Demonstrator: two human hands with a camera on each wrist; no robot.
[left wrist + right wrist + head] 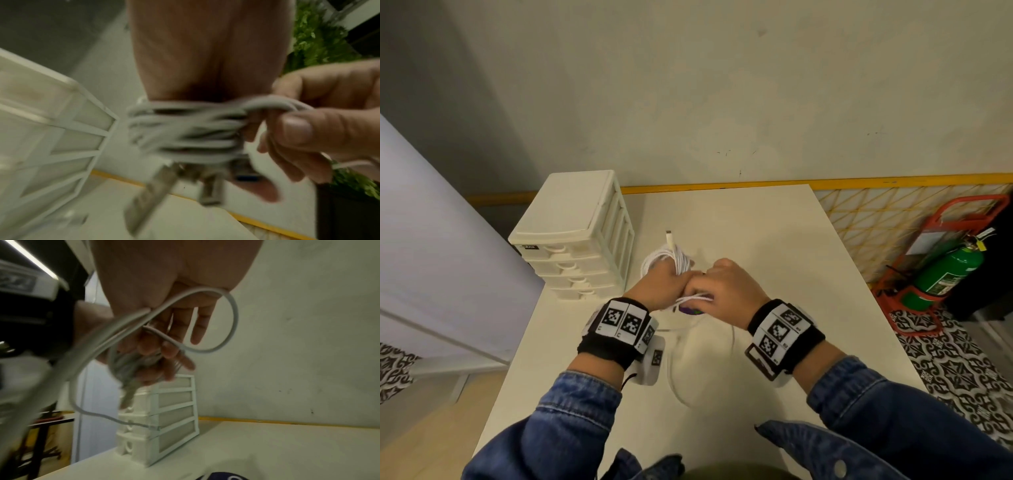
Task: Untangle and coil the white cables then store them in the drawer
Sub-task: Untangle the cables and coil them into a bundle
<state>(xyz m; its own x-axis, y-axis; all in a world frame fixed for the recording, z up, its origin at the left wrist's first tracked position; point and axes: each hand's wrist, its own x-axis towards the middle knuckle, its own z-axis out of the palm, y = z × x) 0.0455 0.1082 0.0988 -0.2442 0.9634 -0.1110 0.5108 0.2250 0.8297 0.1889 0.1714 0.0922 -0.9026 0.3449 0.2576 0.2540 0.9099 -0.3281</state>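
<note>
- Four closed drawers stack in the cream drawer unit (577,240); contents hidden, black label unreadable.
- Left hand (659,286) grips the coiled white cable (671,262); right hand (726,291) pinches its loose strand.

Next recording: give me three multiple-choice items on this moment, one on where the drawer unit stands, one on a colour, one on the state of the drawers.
1. Where on the table does the drawer unit stand?
A. far left corner
B. near right corner
C. centre

2. What colour is the fire extinguisher on the floor?
A. blue
B. green
C. yellow

3. How are the unit's drawers?
A. all pushed in
B. top one pulled out
C. removed

Key: 1 A, the unit sits at the table's far left by the wall; 2 B, its body is green in a red stand; 3 A, every drawer front lies flush while the left hand grips the cable coil.
</note>
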